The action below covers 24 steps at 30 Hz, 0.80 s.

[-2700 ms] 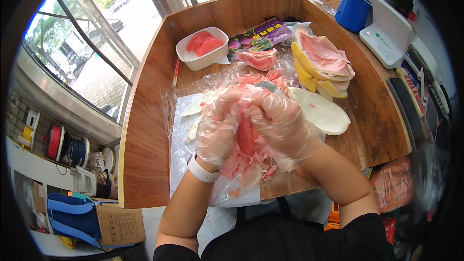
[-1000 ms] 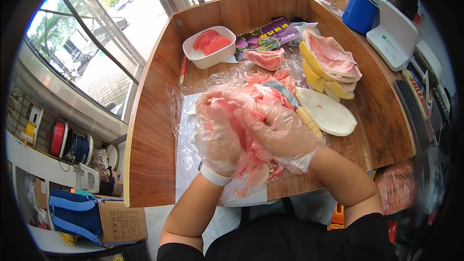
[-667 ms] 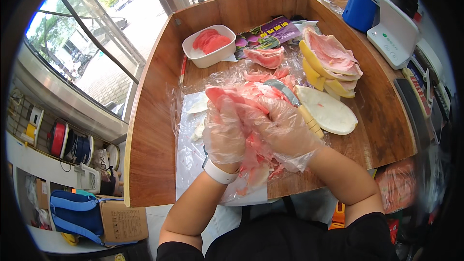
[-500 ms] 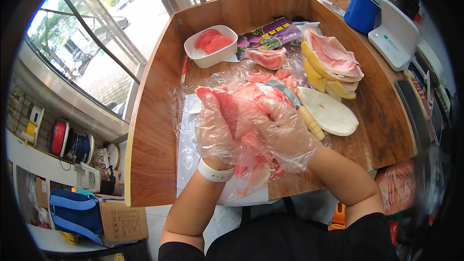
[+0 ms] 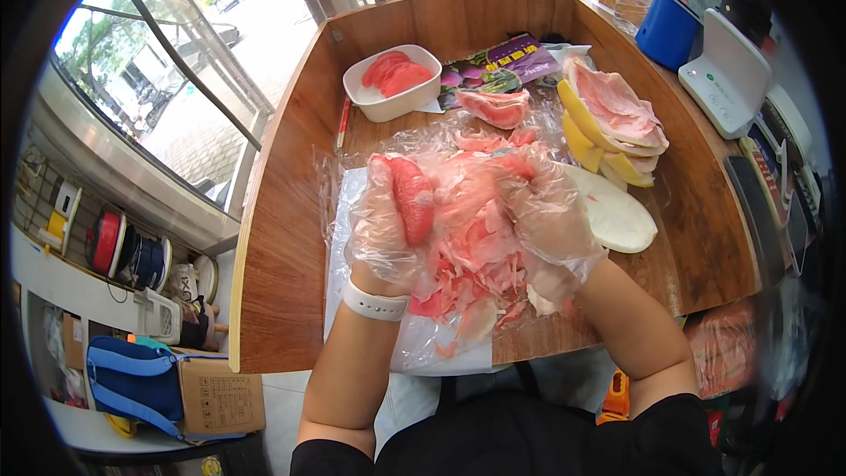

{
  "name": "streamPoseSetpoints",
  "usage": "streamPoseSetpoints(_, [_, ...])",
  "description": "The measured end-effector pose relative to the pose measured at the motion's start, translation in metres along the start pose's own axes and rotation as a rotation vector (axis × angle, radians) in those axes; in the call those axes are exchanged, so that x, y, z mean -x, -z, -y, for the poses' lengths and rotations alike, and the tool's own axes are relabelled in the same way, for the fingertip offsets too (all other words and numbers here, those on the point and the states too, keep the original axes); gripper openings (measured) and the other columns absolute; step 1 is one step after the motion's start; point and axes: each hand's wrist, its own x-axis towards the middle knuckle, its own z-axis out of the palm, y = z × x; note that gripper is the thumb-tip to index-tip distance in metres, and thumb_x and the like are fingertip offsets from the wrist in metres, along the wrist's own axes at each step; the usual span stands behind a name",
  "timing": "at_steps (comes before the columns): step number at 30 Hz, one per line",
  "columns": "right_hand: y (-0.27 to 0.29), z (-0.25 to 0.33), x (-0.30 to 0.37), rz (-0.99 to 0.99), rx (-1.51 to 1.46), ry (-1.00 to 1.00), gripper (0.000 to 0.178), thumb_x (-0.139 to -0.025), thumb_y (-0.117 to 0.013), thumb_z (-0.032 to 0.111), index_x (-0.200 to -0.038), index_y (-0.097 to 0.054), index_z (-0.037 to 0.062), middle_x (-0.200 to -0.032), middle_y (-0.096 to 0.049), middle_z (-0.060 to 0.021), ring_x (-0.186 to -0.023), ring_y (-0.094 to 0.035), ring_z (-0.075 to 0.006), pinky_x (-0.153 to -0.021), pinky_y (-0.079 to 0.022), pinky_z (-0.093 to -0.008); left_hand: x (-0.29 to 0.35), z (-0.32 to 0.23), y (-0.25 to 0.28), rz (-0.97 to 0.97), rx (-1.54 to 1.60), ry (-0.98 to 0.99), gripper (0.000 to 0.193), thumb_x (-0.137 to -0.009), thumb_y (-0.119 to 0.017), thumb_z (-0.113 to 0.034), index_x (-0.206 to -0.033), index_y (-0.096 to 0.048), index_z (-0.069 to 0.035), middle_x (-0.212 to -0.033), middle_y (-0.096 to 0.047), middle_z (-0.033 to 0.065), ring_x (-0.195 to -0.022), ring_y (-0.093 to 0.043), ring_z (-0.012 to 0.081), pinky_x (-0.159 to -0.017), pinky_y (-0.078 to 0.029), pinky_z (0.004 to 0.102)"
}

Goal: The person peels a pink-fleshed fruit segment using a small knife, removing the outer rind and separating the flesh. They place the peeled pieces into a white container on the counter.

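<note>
In a clear plastic glove, my left hand [image 5: 385, 220] holds a peeled pink pomelo segment [image 5: 412, 200] upright between thumb and fingers. My right hand [image 5: 551, 211], gloved the same way, is over the right side of a heap of torn pomelo membrane [image 5: 467, 247]. Its fingers curl inward by some reddish scraps; what they grip is hidden. The knife is mostly covered by that hand. Just right of it lies a thick white piece of pomelo rind [image 5: 621, 211]. Beyond the heap rests an unpeeled pomelo wedge [image 5: 495, 107].
A white bowl [image 5: 401, 106] of peeled pomelo flesh stands at the far left of the wooden table [image 5: 282, 300]. Stacked yellow pomelo rinds [image 5: 608, 123] sit at the right. A purple printed packet [image 5: 507, 62] lies at the back, and a red pencil-like stick [image 5: 343, 123] near the bowl.
My hands have drawn apart: the right moved right and now covers the knife, while the left stays around the pomelo segment. More of the segment's bare flesh shows.
</note>
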Motion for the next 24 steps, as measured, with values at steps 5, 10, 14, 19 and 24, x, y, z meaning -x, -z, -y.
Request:
streamPoseSetpoints(5, [0.018, 0.01, -0.005, -0.016, -0.103, 0.047, 0.01, -0.09, -0.053, 0.009, -0.096, -0.059, 0.0039, -0.066, -0.054, 0.0021, -0.058, -0.049, -0.0048, -0.05, -0.04, -0.0211, 0.005, 0.005, -0.007, 0.082, -0.206, 0.013, 0.037, -0.092, -0.051, -0.038, -0.106, -0.054, -0.004, -0.071, -0.058, 0.0036, -0.06, -0.054, 0.0119, -0.052, -0.047, 0.025])
streamPoseSetpoints(10, [0.032, 0.022, -0.021, -0.259, -0.296, 0.287, 0.004, -0.088, -0.054, 0.003, -0.091, -0.056, 0.0029, -0.077, -0.059, -0.0024, -0.066, -0.054, -0.0086, -0.058, -0.045, -0.0223, 0.008, 0.0, -0.01, 0.217, -0.154, 0.174, 0.044, -0.09, -0.053, -0.041, -0.112, -0.049, -0.004, -0.079, -0.059, 0.0066, -0.067, -0.057, 0.0156, -0.054, -0.05, 0.0267])
streamPoseSetpoints(14, [0.038, 0.031, -0.019, 0.131, 0.456, 0.262, 0.032, -0.083, -0.062, 0.014, -0.112, -0.052, 0.0053, -0.099, -0.063, -0.0097, -0.09, -0.061, -0.019, -0.078, -0.047, -0.0259, 0.011, -0.005, -0.019, 0.138, -0.124, 0.093, 0.051, -0.089, -0.055, -0.034, -0.126, -0.039, -0.003, -0.1, -0.058, 0.0135, -0.087, -0.061, 0.0251, -0.07, -0.053, 0.0348])
streamPoseSetpoints(19, [0.041, 0.057, 0.0, 0.215, 0.688, -0.119, 0.056, -0.082, -0.066, 0.03, -0.13, -0.046, 0.0107, -0.09, -0.061, -0.0077, -0.085, -0.058, -0.014, -0.074, -0.048, -0.0265, 0.006, -0.007, -0.014, 0.292, -0.074, 0.066, 0.056, -0.086, -0.057, -0.021, -0.133, -0.033, -0.003, -0.12, -0.052, 0.016, -0.107, -0.055, 0.03, -0.087, -0.049, 0.0405])
streamPoseSetpoints(24, [0.017, 0.034, 0.0, 0.244, 0.612, 0.092, 0.057, -0.088, -0.061, 0.024, -0.136, -0.036, 0.0073, -0.101, -0.06, -0.0075, -0.09, -0.057, -0.0116, -0.077, -0.049, -0.0268, 0.008, 0.012, -0.016, 0.237, -0.233, -0.037, 0.05, -0.084, -0.057, -0.003, -0.13, -0.036, -0.004, -0.114, -0.055, 0.0117, -0.097, -0.057, 0.0171, -0.084, -0.047, 0.0277])
